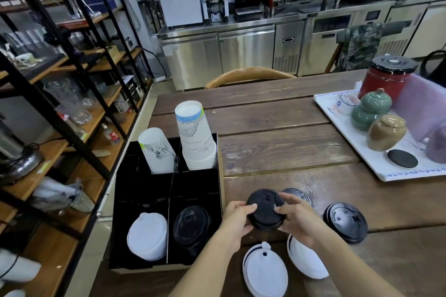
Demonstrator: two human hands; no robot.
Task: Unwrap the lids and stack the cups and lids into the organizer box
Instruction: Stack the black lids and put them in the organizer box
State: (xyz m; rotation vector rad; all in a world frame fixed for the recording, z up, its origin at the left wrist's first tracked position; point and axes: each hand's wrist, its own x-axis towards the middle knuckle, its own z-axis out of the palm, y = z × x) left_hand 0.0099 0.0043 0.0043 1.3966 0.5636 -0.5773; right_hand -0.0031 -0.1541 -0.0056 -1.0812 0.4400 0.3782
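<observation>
Hands, left (pixel 237 216) and right (pixel 298 218), hold black lids (pixel 265 212) beside organizer box (pixel 220 190)

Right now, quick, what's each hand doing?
Left hand: closed on the left edge of the black lid stack.
Right hand: closed on the right edge of the same stack, held above the table.

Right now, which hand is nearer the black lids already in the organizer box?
Left. The left hand sits just right of the boxed black lids, gripping a black lid stack. The right hand holds that stack's far side, farther from the box.
</observation>
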